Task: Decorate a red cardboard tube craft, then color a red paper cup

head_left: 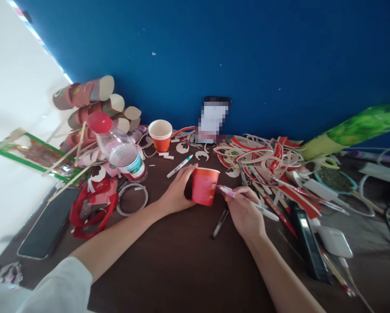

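Upright in my left hand point(178, 193) is a red paper cup point(204, 187) with a white rim; part of its side looks pinker. My fingers wrap around its left side and back. My right hand point(245, 208) grips a pink-and-white marker point(256, 208), its pink tip at the cup's right side. Whether the tip touches the cup, I cannot tell. Below the marker a dark pen point(220, 224) lies on the table. Behind my left hand lies a white marker with a blue tip point(180, 166). Farther back stand nested red paper cups point(160, 135).
On the left are a clear bottle point(120, 150), a roll of tape point(132, 199), red ribbon point(94, 213) and a phone point(48, 224). Paper strips point(263, 156) pile up at the right, near a black stapler-like object point(309, 243) and a white case point(334, 240). A blue wall point(247, 52) closes the back.
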The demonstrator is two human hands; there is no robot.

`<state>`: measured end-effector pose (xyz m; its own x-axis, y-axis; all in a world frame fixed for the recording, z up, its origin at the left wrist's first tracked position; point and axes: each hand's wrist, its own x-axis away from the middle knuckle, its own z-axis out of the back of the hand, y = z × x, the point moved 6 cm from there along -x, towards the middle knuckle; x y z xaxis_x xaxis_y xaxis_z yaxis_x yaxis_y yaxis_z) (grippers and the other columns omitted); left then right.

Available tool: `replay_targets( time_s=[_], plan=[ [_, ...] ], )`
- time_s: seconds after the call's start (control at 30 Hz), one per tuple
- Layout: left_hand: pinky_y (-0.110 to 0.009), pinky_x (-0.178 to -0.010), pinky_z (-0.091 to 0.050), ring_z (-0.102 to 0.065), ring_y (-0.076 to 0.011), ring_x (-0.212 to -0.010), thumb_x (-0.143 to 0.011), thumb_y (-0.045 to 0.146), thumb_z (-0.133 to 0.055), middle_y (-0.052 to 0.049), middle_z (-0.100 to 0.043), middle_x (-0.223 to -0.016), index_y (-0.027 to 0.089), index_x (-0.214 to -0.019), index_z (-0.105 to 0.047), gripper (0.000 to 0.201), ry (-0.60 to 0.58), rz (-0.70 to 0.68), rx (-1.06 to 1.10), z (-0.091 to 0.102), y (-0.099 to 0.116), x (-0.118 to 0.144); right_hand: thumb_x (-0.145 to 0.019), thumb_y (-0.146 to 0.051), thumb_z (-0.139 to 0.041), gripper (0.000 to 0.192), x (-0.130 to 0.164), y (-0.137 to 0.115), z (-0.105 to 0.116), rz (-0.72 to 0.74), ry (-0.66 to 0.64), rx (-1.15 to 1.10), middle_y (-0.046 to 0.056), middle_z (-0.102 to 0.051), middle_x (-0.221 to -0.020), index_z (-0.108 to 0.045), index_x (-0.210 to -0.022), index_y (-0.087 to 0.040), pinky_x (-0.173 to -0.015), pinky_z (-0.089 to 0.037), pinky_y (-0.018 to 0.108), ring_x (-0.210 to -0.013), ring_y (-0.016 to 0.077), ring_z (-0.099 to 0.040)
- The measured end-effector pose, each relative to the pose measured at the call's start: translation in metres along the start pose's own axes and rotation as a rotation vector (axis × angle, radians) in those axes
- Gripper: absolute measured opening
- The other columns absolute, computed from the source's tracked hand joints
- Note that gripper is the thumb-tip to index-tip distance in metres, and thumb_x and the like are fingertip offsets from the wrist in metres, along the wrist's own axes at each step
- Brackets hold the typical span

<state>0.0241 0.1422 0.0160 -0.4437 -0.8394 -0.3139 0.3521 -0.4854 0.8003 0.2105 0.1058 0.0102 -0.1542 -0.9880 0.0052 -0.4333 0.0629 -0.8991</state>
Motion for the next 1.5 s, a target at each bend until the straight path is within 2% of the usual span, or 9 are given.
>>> replay_targets(
  time_s=[0.13,0.3,0.63,0.73,0.9,1.03,1.17,1.3,1.5],
  plan=[
    [-0.055,-0.113,-0.034,-0.039,-0.0363,-0.137,-0.061,0.030,-0.083,-0.016,-0.042,-0.145,0.022,-0.143,-0.028,0.099,-0.050,0.018,0.036,-0.001,0.002,-0.001,-0.069,-0.035,-0.078,0.022,0.001,0.002,0.000,0.007,0.056,-0.028,-0.004,-0.063,-0.050,-0.061,-0.058,-0.025,-0.097,-0.047,0.043,-0.096,0.0247,-0.071],
    [-0.053,-0.112,-0.036,-0.041,-0.0346,-0.136,-0.062,0.031,-0.083,-0.014,-0.043,-0.145,0.024,-0.143,-0.029,0.097,-0.056,-0.010,0.045,-0.001,0.004,0.001,-0.069,-0.041,-0.078,0.033,0.001,0.007,0.003,-0.003,0.161,0.009,-0.003,-0.065,-0.049,-0.056,-0.052,-0.024,-0.099,-0.046,0.040,-0.094,0.0226,-0.072],
    [-0.053,-0.110,-0.039,-0.044,-0.0341,-0.133,-0.061,0.033,-0.084,-0.015,-0.045,-0.144,0.024,-0.142,-0.031,0.097,-0.042,-0.029,0.041,-0.001,0.005,0.000,-0.071,-0.038,-0.077,0.034,0.002,0.005,-0.001,-0.008,0.154,0.040,-0.002,-0.066,-0.050,-0.054,-0.052,-0.023,-0.102,-0.046,0.040,-0.101,0.0247,-0.071],
    [-0.053,-0.109,-0.040,-0.045,-0.0343,-0.133,-0.060,0.034,-0.085,-0.015,-0.045,-0.144,0.023,-0.141,-0.032,0.098,-0.034,-0.021,0.040,0.000,0.004,0.000,-0.070,-0.037,-0.078,0.035,0.003,0.007,0.000,-0.006,0.139,0.047,-0.002,-0.063,-0.046,-0.053,-0.050,-0.023,-0.098,-0.049,0.038,-0.103,0.0250,-0.070],
    [-0.051,-0.108,-0.041,-0.047,-0.0338,-0.131,-0.061,0.036,-0.085,-0.016,-0.047,-0.142,0.021,-0.140,-0.034,0.095,-0.016,-0.031,0.057,0.000,0.005,0.000,-0.067,-0.034,-0.080,0.034,0.004,0.011,0.001,-0.038,0.112,0.052,0.000,-0.066,-0.050,-0.053,-0.049,-0.023,-0.077,-0.056,0.032,-0.108,0.0279,-0.068],
    [-0.052,-0.108,-0.041,-0.047,-0.0342,-0.131,-0.060,0.039,-0.085,-0.016,-0.048,-0.141,0.022,-0.140,-0.034,0.096,-0.007,-0.029,0.059,0.000,0.004,0.000,-0.064,-0.032,-0.081,0.036,0.005,0.013,0.005,-0.071,0.119,0.084,0.003,-0.076,-0.072,-0.051,-0.045,-0.022,-0.068,-0.056,0.030,-0.097,0.0282,-0.072],
    [-0.052,-0.108,-0.041,-0.048,-0.0340,-0.130,-0.060,0.039,-0.085,-0.016,-0.049,-0.140,0.022,-0.139,-0.034,0.096,0.000,-0.037,0.056,0.000,0.004,0.000,-0.062,-0.032,-0.081,0.037,0.006,0.014,0.006,-0.078,0.079,0.142,0.003,-0.076,-0.069,-0.051,-0.042,-0.022,-0.062,-0.055,0.028,-0.089,0.0273,-0.073],
    [-0.052,-0.109,-0.040,-0.047,-0.0336,-0.131,-0.061,0.038,-0.084,-0.016,-0.048,-0.140,0.022,-0.139,-0.033,0.094,-0.001,-0.040,0.050,0.001,0.005,0.000,-0.060,-0.033,-0.082,0.037,0.007,0.014,0.005,-0.093,0.097,0.109,0.003,-0.078,-0.084,-0.051,-0.043,-0.021,-0.053,-0.050,0.026,-0.072,0.0211,-0.073],
    [-0.055,-0.109,-0.039,-0.045,-0.0352,-0.132,-0.060,0.037,-0.085,-0.015,-0.047,-0.141,0.023,-0.140,-0.032,0.097,-0.033,0.000,0.028,0.000,0.006,-0.001,-0.066,-0.039,-0.079,0.038,0.008,0.007,0.000,-0.039,0.152,0.129,0.000,-0.074,-0.067,-0.050,-0.049,-0.021,-0.049,-0.047,0.025,-0.041,0.0096,-0.057]
  ],
)
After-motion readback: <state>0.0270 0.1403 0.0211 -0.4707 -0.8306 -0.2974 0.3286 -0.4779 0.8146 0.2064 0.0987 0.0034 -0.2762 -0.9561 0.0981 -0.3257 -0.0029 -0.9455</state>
